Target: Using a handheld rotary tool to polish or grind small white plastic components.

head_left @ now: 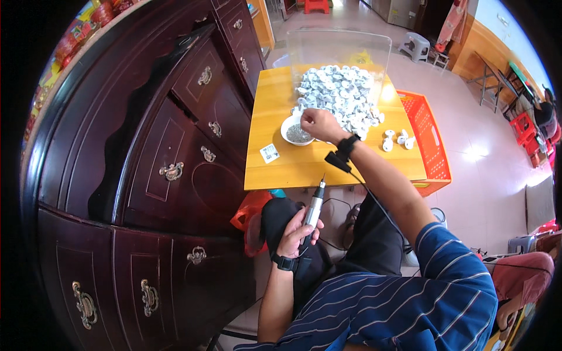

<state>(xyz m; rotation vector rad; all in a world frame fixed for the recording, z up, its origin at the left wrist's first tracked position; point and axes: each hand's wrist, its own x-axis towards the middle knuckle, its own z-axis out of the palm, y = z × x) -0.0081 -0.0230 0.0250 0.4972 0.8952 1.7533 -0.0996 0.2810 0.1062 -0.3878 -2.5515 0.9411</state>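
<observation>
I'd hold the electric screwdriver (pixel 314 210), gripped in the left hand (pixel 297 236) just below centre, tip up; the right hand (pixel 323 125), fingers curled closed at the upper-centre bowl (pixel 283 130), catch hidden, should pick metal fasteners (pixel 297 134) singly.

Dk wood cabinet (pixel 149 199) w/ ornate pulls (pixel 171 171) on L, glossy pale flr (pixel 468 128), gray stool (pixel 416 42) nr R wall (pixel 512 32).

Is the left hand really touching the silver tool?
Touching. The head view shows it: the left hand is wrapped around the lower part of the silver tool, its thumb lying right against it.
</observation>
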